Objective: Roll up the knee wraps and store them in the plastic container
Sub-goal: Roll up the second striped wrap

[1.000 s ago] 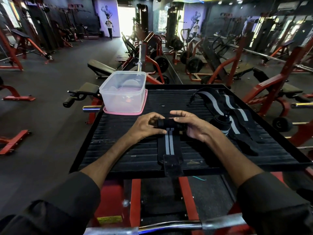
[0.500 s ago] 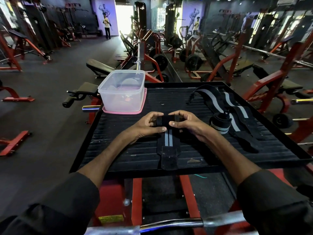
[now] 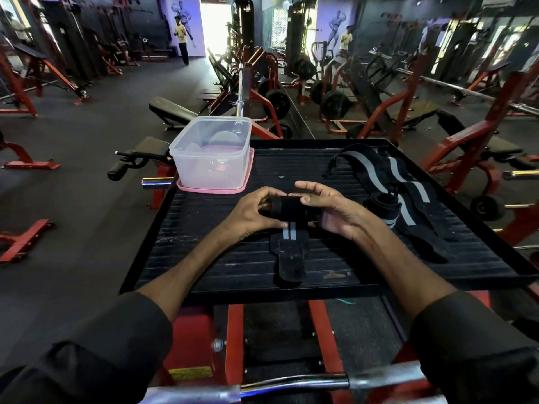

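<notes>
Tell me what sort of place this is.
A gym, almost certainly: red steel weight machines fill the floor, a padded bench stands nearby, and black weight plates hang on racks.

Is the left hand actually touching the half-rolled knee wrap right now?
Touching. The head view shows the left hand gripping the half-rolled knee wrap: its thumb presses the roll's front and its fingers curl over the top.
</notes>
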The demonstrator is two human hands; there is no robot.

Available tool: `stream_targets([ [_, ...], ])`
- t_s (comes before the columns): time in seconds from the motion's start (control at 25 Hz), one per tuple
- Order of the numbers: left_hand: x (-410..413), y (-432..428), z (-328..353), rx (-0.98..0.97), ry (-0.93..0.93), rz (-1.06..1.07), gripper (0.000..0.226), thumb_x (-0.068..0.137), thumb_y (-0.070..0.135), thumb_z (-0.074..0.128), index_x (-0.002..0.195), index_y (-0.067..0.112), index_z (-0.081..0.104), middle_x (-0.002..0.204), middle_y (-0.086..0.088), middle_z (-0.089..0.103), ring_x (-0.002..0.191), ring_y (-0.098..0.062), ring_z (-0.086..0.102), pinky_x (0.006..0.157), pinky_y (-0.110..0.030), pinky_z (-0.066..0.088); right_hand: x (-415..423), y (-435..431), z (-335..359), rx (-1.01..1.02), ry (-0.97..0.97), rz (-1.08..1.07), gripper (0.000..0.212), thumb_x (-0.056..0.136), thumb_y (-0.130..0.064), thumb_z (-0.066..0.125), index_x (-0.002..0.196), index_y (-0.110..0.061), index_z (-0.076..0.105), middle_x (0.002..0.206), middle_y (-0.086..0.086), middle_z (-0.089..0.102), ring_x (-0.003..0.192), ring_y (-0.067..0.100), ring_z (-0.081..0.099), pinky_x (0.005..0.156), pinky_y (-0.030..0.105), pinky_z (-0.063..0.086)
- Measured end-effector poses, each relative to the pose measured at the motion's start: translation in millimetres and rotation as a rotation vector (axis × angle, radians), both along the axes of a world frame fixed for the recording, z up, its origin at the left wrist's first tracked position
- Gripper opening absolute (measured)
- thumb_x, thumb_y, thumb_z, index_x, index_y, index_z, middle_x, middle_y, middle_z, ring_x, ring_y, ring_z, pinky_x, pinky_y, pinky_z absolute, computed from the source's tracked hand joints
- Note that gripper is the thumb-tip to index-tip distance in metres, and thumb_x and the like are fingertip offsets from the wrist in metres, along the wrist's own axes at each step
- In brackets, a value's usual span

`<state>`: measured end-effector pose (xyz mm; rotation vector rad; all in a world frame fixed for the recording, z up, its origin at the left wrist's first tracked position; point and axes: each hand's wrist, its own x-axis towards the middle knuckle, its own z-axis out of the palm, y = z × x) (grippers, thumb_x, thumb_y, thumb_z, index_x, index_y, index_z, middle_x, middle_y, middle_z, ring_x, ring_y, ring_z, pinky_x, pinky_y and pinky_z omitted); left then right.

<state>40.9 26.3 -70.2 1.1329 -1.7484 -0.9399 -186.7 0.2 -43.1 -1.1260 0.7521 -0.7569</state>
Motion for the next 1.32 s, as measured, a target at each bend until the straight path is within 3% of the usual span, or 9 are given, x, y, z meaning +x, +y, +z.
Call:
stream_targets([
  [0.24,-4.1,-0.8,0.8,-0.194,0.012,0.059,0.064,0.070,-0.009,0.082,0.108,0.037,0.058,0.113,0.008,0.063,0.106,-0.007,0.062,0.092,-0.032,0.054,7.3,1.8,-5.7,-0.165,0.294,0.060,0.017,0.089,-0.029,0.076,0.099,-0.020,0.065,0.087,-0.003,0.064,0.081,0.012,0.058,0.070,0.027,0.045],
  [0.32,-3.2,3.0,7.2,-0.028,0.089,-0.044,0.063,0.076,-0.010,0.078,0.118,0.032,0.056,0.122,0.008,0.059,0.111,-0.004,0.060,0.094,-0.023,0.052,4.9,0.1,-6.0,-0.159,0.243,-0.004,0.021,0.088,-0.025,0.076,0.106,-0.018,0.068,0.088,0.000,0.066,0.084,0.017,0.059,0.067,0.027,0.046],
  [0.44,-2.3,7.9,16.8,0.357,0.227,-0.114,0.048,0.091,0.021,0.074,0.131,0.034,0.052,0.132,0.007,0.060,0.115,-0.006,0.063,0.096,-0.033,0.053,2.5,-1.3,-8.2,-0.195,0.222,-0.082,0.042,0.081,-0.017,0.083,0.119,-0.014,0.068,0.100,0.007,0.071,0.095,0.025,0.064,0.070,0.030,0.048],
  [0.56,-3.2,6.8,17.2,0.497,0.241,-0.097,0.031,0.097,0.040,0.064,0.125,0.033,0.054,0.124,0.003,0.065,0.101,-0.008,0.069,0.088,-0.029,0.055,2.1,0.9,-8.6,-0.313,0.220,-0.097,0.052,0.074,-0.003,0.085,0.122,-0.011,0.069,0.108,0.008,0.073,0.099,0.022,0.068,0.081,0.033,0.053],
  [0.76,-1.5,12.4,11.2,0.327,0.176,-0.057,0.043,0.090,0.026,0.075,0.129,0.018,0.057,0.126,-0.012,0.067,0.113,-0.021,0.069,0.095,-0.044,0.059,5.8,4.6,-8.8,-0.573,0.319,-0.081,0.059,0.066,0.017,0.081,0.118,-0.009,0.066,0.113,-0.003,0.068,0.105,0.005,0.065,0.090,0.025,0.053],
  [0.88,-3.9,13.4,12.8,0.241,0.201,-0.013,0.048,0.081,0.010,0.083,0.124,0.011,0.061,0.121,-0.016,0.069,0.107,-0.017,0.069,0.093,-0.044,0.060,-2.8,3.9,0.0,-0.243,0.122,0.046,0.062,0.073,0.019,0.073,0.125,-0.014,0.066,0.115,0.003,0.070,0.105,0.016,0.068,0.088,0.033,0.056],
  [1.0,-6.1,10.4,11.7,0.103,0.109,0.005,0.055,0.071,0.004,0.089,0.117,0.017,0.063,0.115,0.001,0.070,0.105,-0.002,0.068,0.094,-0.023,0.054,-5.1,-0.6,2.3,-0.008,0.022,0.020,0.055,0.078,-0.008,0.074,0.130,-0.019,0.063,0.114,0.008,0.071,0.100,0.023,0.067,0.087,0.041,0.051],
  [1.2,-6.8,13.3,9.6,-0.094,0.043,0.063,0.059,0.064,0.015,0.095,0.114,0.026,0.065,0.117,0.012,0.066,0.115,-0.012,0.065,0.096,-0.039,0.059,3.4,2.0,-3.2,-0.089,0.246,0.045,0.048,0.077,-0.043,0.077,0.119,-0.021,0.067,0.106,0.003,0.071,0.097,0.019,0.063,0.080,0.031,0.047],
  [1.32,-7.7,12.5,11.2,-0.155,0.059,0.036,0.061,0.066,0.009,0.092,0.120,0.017,0.063,0.121,0.008,0.064,0.119,-0.016,0.063,0.097,-0.037,0.058,3.8,2.7,-1.3,-0.118,0.250,0.015,0.045,0.077,-0.043,0.080,0.114,-0.020,0.067,0.095,0.001,0.071,0.086,0.018,0.063,0.071,0.030,0.048],
])
